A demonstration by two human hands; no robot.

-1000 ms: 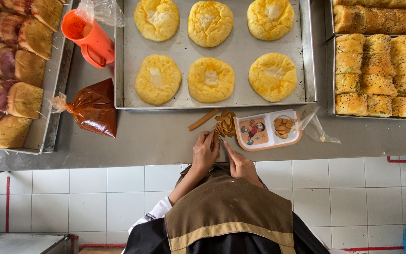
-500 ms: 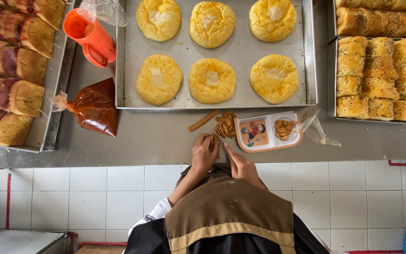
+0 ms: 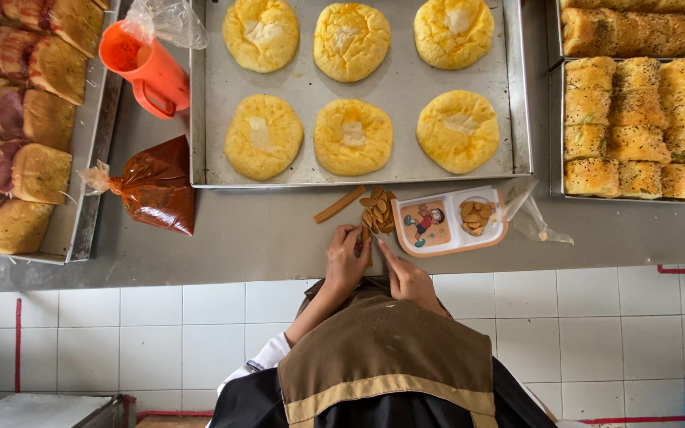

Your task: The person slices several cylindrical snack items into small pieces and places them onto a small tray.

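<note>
the left hand [image 3: 348, 257] is curled, its fingertips pressed on a small brown piece at the near edge of the pile of brown slices [image 3: 377, 212]. the right hand [image 3: 406, 275] is closed around a thin blade beside it. compared with before, both hands are almost unmoved, near the small tray [image 3: 447, 223].

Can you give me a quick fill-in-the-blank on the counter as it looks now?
1. The big tray holds ___ round yellow buns.
2. The jug left of that tray is ___.
3. Both hands, left hand and right hand, work beside a pile of brown ___.
Missing: six; orange; slices
</note>
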